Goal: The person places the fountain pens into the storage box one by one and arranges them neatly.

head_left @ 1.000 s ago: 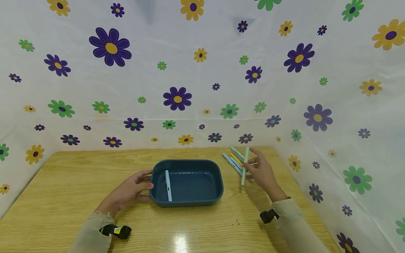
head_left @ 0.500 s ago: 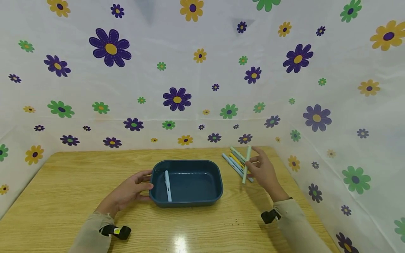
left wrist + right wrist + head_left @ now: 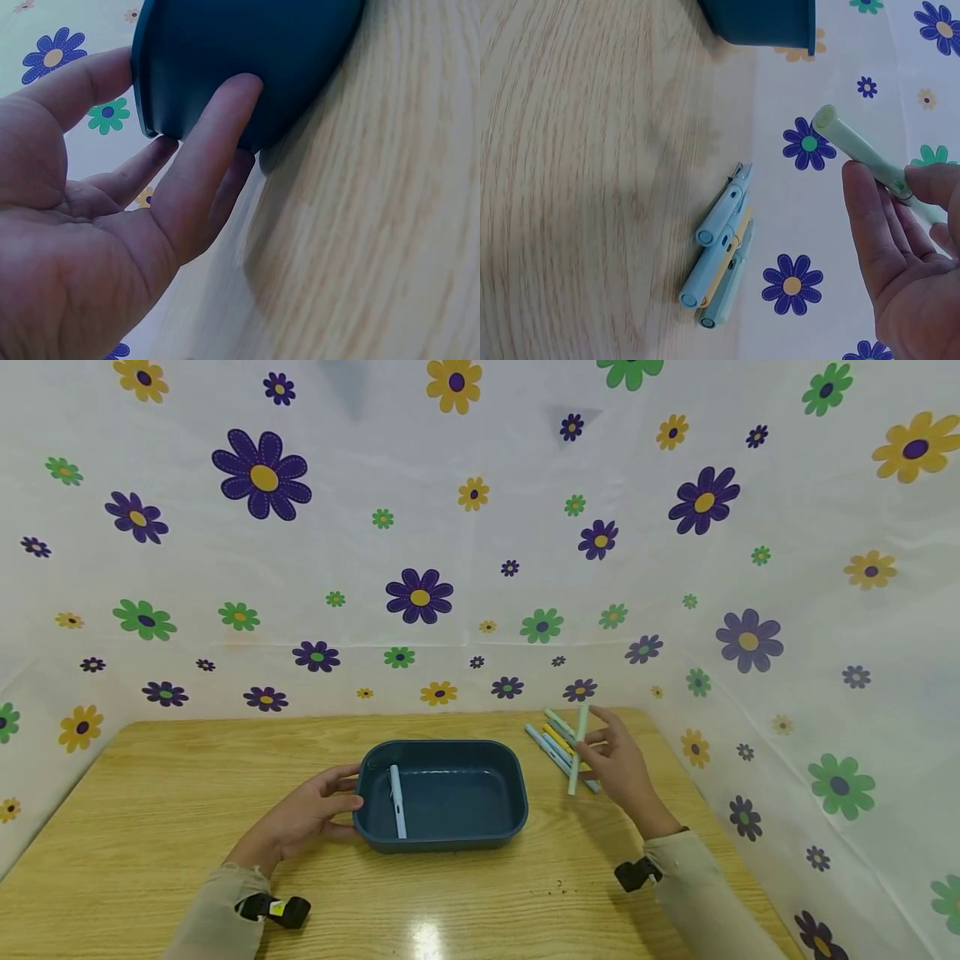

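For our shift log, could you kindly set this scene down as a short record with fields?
Left hand: touching the left end of the dark blue bin
Right hand: holding a pale green pen off the table
Inside bin: one light blue pen, near the left end
Right of bin: bunched pens in light blue, yellow and green
Backdrop: white flower-print sheet

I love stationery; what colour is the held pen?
The pen is pale green, clearest in the right wrist view.
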Demonstrator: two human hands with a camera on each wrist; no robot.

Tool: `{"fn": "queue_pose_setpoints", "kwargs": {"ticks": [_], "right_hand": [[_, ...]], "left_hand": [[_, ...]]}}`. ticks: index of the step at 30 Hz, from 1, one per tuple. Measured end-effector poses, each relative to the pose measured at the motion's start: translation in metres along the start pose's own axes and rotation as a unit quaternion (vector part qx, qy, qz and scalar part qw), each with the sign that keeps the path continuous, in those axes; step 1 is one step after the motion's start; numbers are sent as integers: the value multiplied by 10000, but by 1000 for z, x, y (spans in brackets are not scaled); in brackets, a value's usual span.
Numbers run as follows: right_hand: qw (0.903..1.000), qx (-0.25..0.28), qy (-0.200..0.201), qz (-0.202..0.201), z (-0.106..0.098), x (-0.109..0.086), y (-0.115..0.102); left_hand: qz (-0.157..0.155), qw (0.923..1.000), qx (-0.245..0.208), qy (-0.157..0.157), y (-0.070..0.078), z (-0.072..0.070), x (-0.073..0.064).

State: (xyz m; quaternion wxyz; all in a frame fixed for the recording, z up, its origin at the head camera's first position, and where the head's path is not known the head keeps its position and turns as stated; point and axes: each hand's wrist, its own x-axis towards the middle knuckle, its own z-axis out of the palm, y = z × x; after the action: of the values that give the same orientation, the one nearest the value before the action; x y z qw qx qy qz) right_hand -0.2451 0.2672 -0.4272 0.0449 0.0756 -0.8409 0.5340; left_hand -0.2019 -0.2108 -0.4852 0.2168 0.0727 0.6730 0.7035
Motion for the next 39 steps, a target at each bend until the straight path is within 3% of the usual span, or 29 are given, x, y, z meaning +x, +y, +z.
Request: {"fn": "queue_pose_setpoints", "kwargs": {"ticks": [20, 28, 39], "right_hand": [[9981, 299, -392, -383, 41, -6, -40], [9962, 485, -726, -39, 65, -7, -52], [9965, 124, -826, 105, 112, -7, -61]], "left_hand": [[50, 9999, -86, -50, 0, 1, -3], [14, 10000, -81, -2, 1, 2, -3], [-226, 9993, -282, 47, 6, 5, -3]]}}
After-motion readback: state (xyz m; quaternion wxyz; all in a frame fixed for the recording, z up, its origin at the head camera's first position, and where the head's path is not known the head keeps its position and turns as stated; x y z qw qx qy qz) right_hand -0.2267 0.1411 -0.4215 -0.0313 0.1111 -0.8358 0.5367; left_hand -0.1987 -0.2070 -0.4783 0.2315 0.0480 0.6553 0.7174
